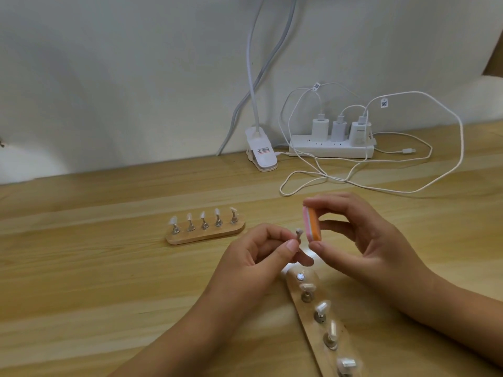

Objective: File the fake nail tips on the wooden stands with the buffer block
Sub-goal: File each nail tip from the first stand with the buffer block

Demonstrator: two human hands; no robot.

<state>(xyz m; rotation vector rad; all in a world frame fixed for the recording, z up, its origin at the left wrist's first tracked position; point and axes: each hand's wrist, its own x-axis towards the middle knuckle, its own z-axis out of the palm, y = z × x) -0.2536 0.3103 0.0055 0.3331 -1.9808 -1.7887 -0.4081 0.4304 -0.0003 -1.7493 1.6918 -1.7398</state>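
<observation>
My left hand (pixel 261 251) pinches a small metal holder with a clear nail tip (pixel 298 233) lifted above the table. My right hand (pixel 362 238) grips an orange and pink buffer block (pixel 313 224) between thumb and fingers, its pink face close beside the tip. Below my hands lies a wooden stand (pixel 313 330) running toward me, with several nail tips on metal holders and one bare silver magnet spot (pixel 300 276) at its far end. A second wooden stand (pixel 205 235) with several upright nail tips sits to the left.
A white power strip (pixel 330 149) with three chargers and looping white cables (pixel 381 186) lies at the back right of the wooden table (pixel 95 281). A white clip lamp base (pixel 261 151) stands by the wall.
</observation>
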